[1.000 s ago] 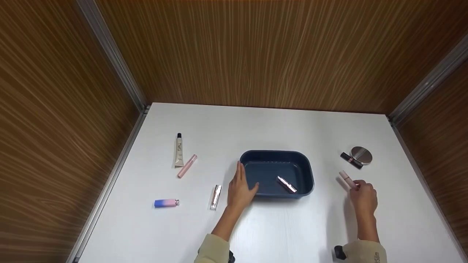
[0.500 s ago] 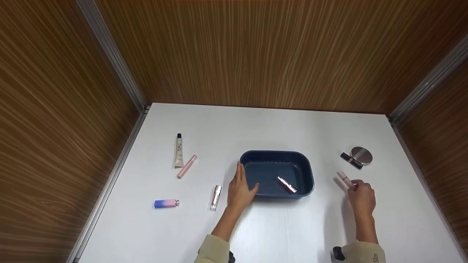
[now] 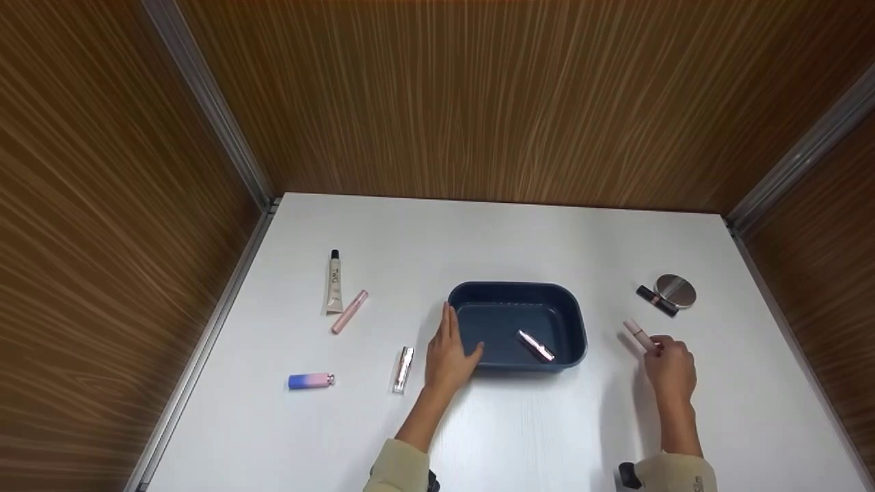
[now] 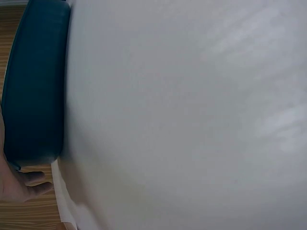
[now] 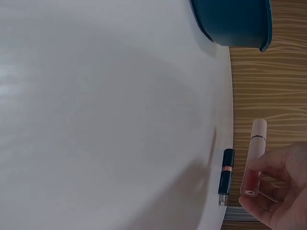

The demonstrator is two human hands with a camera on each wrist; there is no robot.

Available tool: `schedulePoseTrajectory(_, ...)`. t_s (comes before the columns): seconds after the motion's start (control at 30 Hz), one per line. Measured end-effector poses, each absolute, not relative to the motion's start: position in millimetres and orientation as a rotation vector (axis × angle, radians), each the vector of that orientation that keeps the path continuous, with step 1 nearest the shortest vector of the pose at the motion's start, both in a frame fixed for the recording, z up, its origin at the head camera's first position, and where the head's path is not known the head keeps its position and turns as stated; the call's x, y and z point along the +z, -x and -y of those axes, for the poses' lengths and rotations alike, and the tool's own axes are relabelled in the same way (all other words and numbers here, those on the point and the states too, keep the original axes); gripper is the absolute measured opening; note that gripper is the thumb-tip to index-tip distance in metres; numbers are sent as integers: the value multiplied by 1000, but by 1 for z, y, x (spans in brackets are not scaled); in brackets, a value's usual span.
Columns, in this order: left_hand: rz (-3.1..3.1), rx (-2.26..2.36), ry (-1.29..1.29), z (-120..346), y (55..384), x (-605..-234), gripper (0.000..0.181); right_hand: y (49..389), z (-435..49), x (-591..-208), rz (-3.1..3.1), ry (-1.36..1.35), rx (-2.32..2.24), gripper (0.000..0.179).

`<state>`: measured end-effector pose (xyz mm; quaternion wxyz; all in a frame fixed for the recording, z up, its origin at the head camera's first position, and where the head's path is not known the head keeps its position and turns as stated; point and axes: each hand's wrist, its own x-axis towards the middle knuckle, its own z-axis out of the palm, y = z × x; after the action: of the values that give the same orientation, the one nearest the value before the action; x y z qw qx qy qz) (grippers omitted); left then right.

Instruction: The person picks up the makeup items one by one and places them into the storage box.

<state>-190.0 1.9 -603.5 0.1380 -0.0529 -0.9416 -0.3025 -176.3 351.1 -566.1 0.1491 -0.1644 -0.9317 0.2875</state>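
Observation:
My left hand (image 3: 448, 362) rests against the left side of a dark blue bin (image 3: 574, 331), fingers straight along its wall and thumb spread by the near rim. A shiny pink lipstick tube (image 3: 536, 345) lies inside the bin. Right of the bin, my right hand (image 3: 671, 369) pinches a pale pink lip gloss tube (image 3: 638, 333) by its lower end. In the right wrist view the lip gloss (image 5: 259, 128) points away from the fingers. Beyond that hand a dark lipstick (image 3: 656, 301) leans against a round silver compact (image 3: 676, 291).
Left of the bin lie a cream squeeze tube (image 3: 334, 283) with a black cap, a slim pink tube (image 3: 350, 311), a blue-and-pink lipstick (image 3: 309, 380) and a silvery lipstick tube (image 3: 403, 369). Wood-grain panels (image 3: 478, 102) enclose the white table (image 3: 533, 430) at the back and sides.
My right hand has moved slightly left, toward the bin, carrying the pale pink lip gloss with it. The left hand and the bin stay where they were.

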Motion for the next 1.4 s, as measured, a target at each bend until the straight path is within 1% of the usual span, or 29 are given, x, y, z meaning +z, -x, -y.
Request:
schedulePoseTrajectory(0.77,2729,-834,163,-4,191,-604,87,179,-346,-556,2676,464,829,24)
schedulePoseTrajectory(1.4,2735,-836,159,-6,191,-605,86,177,-337,-546,2605,381,802,23)
